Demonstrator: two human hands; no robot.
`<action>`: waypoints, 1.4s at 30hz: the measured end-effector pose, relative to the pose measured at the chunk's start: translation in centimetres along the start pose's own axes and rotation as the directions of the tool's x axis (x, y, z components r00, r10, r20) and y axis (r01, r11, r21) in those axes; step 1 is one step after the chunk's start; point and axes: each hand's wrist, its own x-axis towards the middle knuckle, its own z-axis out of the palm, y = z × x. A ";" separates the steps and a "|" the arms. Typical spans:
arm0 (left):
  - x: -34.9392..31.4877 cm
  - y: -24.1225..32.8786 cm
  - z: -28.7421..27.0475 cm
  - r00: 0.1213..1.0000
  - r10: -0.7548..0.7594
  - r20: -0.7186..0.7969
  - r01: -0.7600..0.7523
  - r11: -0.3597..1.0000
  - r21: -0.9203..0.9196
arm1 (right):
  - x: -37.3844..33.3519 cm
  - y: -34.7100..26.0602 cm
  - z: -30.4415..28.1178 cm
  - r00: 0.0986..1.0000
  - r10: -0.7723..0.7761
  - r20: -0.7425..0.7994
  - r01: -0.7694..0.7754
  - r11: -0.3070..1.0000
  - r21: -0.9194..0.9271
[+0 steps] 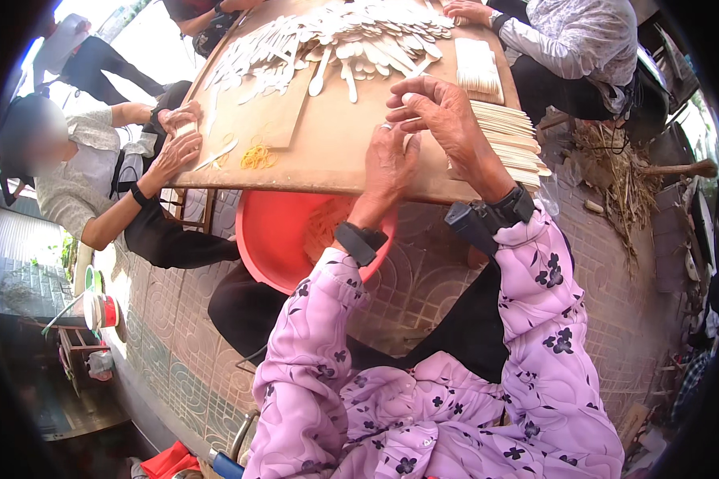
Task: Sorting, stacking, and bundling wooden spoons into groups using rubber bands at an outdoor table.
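Close together over the near edge of the brown table are both my hands. My right hand is raised with its fingers bent and apart, and nothing shows in it. Just below and left of it, my left hand is near the tabletop, its thumb apart; its fingertips are hidden. A large heap of pale wooden spoons covers the far part of the table. Beside my right hand lie stacked wooden spoons, with another stack behind them. Yellow rubber bands and a loose spoon lie to the left.
Under the table edge stands a red basin with pale wooden pieces inside. A co-worker at the left has both hands on the table's edge. Another person's hand is at the far right. A broom lies on the paved floor.
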 end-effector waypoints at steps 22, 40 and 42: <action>5.5 -7.8 -9.2 0.895 -0.384 0.226 0.209 0.810 0.548 | -2.7 3.7 -1.0 0.992 0.109 0.066 -0.097 0.983 -0.156; -8.9 -2.3 -19.8 0.890 -0.441 0.116 0.376 0.853 0.363 | -2.4 5.1 -1.2 0.988 0.141 0.065 -0.132 0.983 -0.126; -5.7 -2.1 -18.1 0.933 -0.338 0.127 0.269 0.886 0.378 | -2.5 5.1 -0.8 0.991 0.119 0.065 -0.110 0.985 -0.134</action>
